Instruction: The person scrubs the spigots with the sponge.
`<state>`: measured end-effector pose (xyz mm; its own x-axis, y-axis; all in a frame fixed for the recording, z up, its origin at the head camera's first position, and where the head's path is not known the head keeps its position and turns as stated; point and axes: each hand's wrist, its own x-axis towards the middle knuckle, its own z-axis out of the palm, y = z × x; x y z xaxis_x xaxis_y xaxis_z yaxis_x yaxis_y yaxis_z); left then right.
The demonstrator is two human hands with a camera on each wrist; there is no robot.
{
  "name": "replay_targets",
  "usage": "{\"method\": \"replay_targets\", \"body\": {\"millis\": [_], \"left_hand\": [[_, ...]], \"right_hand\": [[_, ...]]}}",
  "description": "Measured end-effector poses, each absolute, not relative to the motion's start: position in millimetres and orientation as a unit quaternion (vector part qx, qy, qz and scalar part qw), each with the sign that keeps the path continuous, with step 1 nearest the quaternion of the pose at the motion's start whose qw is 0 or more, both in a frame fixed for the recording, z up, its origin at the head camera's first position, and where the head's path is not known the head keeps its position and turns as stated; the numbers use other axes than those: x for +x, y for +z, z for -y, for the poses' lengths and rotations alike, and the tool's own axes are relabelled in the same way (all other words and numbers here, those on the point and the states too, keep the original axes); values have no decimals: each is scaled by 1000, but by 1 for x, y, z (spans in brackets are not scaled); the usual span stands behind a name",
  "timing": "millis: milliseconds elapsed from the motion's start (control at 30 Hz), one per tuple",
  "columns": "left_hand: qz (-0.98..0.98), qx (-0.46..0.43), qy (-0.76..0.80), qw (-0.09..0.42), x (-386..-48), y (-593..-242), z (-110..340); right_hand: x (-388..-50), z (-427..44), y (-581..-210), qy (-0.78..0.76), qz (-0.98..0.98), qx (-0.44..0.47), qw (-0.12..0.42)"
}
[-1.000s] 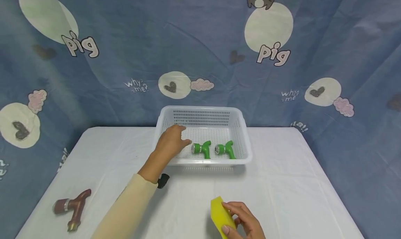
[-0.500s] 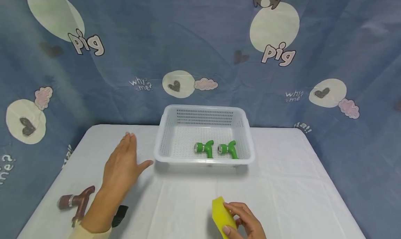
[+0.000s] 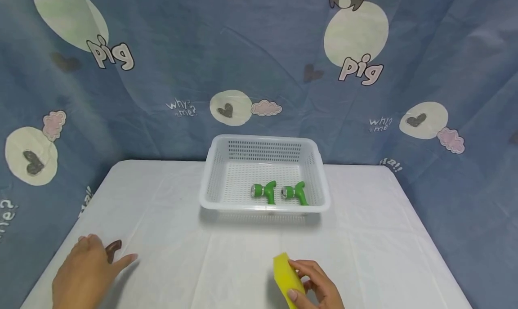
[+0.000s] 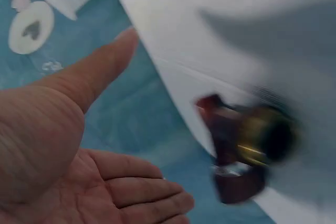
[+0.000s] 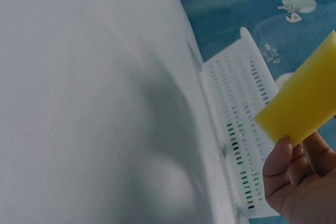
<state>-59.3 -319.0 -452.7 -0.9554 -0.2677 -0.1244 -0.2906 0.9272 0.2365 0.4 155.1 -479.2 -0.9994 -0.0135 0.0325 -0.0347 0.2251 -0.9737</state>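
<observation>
Two hands are in view, both nearer than the one white basket (image 3: 265,208). In front of the basket, right of its middle, the right hand (image 3: 320,285) pinches one yellow sponge (image 3: 287,276) between thumb and fingers. Well to the left of the basket, the left hand (image 3: 85,270) is open, its thumb spread from straight fingers. In the head view it covers most of one brown tap (image 3: 114,249); the left wrist view shows tap and fingers apart. The white tabletop (image 3: 364,237) leaves wide room from the hands up to the basket's front rim, and on either side of the basket out to its slanting edges. Inside the basket, along its front wall, lie two more: one green tap (image 3: 265,190) near the middle, and a second green tap (image 3: 294,192) to the right. Behind the basket, past the tabletop's far edge, hangs a blue printed curtain (image 3: 259,52).
</observation>
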Motion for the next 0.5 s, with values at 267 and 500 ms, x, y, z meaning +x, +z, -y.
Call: {"method": "replay_targets", "body": {"millis": [267, 500], "left_hand": [[-960, -229, 123, 100, -46, -467, 322], [-954, -259, 110, 102, -52, -468, 323]], "right_hand": [[-2, -155, -481, 614, 788, -36, -16], [-1, -157, -482, 610, 791, -49, -12]]}}
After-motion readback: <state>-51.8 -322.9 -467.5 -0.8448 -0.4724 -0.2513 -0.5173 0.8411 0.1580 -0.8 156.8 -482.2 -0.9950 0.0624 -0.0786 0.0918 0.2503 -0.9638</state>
